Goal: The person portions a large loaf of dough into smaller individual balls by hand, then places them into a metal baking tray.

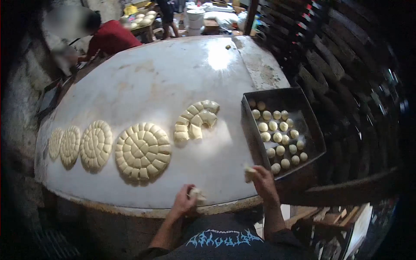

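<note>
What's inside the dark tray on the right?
Small, pale dough balls sit inside the dark tray in rough rows. The spots right underneath can't be seen, because the balls cover them.

In my left hand (186, 200) I hold a pale dough piece (198, 196) — lumpy, uneven — by the counter's (108, 104) near edge; my right hand (264, 181) grips a second piece (249, 173), toward its near right corner.
</note>
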A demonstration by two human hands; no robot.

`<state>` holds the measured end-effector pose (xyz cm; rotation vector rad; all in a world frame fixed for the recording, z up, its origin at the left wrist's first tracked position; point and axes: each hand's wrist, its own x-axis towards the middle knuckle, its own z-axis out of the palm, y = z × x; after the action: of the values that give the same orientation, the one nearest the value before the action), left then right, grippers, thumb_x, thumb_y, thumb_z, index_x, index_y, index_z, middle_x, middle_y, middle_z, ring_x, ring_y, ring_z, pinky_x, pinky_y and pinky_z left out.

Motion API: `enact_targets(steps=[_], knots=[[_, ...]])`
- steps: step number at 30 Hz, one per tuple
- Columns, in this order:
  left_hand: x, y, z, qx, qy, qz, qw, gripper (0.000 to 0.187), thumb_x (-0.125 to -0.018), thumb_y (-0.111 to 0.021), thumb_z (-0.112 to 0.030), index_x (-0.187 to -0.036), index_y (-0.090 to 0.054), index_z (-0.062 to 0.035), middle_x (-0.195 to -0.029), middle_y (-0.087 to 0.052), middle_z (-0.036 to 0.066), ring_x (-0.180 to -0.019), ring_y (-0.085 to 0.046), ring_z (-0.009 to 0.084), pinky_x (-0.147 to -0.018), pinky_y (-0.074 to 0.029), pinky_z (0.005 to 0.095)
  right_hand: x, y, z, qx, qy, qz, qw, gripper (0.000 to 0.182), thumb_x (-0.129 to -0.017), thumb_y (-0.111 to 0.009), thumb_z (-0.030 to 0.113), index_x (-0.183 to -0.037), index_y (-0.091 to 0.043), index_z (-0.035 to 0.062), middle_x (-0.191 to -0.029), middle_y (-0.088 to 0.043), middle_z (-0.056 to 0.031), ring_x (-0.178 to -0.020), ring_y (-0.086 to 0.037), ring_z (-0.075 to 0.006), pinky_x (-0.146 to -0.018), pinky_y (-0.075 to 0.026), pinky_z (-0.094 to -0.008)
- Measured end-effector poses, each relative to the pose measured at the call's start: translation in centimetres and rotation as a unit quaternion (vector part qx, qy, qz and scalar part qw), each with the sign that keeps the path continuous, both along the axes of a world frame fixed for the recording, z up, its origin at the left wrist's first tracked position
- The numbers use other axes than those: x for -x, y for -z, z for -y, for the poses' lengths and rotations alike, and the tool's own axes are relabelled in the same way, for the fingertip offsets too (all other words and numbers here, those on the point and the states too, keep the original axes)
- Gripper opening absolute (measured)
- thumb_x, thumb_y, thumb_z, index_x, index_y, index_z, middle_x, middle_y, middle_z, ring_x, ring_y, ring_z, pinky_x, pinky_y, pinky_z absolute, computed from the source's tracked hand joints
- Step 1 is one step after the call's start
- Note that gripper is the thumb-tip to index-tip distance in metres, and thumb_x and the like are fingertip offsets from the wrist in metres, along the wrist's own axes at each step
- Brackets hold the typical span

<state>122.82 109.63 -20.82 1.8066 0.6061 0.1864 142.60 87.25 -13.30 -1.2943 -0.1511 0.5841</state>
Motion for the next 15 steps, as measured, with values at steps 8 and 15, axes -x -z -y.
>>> enact_targets(steps=[8, 15], knots=[[-8.6, 2.8, 0.9, -0.209, -0.102, -0.006, 0.972, 0.016, -0.080, -0.058, -0.017, -0.091, -0.061, -0.0048, -0.099, -0.057, 0.014, -0.091, -0.050, 0.0312, -0.083, -0.041, 0.0401, -2.1, 11.6, -8.0, 0.311, -0.126, 0.398, 0.854, 0.023, -0.084, -0.050, 0.022, -0.087, -0.060, 0.0015, -0.094, -0.059, -0.0188, -0.094, -0.053, -0.0372, -0.082, -0.040, -0.0437], [-1.1, 0.3, 0.8, -0.510, -0.016, -0.079, 0.857, 0.012, -0.076, -0.058, -0.019, -0.082, -0.060, -0.0084, -0.097, -0.059, 0.009, -0.087, -0.052, 0.0278, -0.075, -0.041, 0.0422, -2.2, 11.6, -0.7, 0.295, -0.162, 0.575, 0.746, 0.012, -0.077, -0.058, 0.012, -0.086, -0.058, 0.0050, -0.099, -0.055, -0.0156, -0.096, -0.051, -0.0346, -0.078, -0.039, -0.0463]])
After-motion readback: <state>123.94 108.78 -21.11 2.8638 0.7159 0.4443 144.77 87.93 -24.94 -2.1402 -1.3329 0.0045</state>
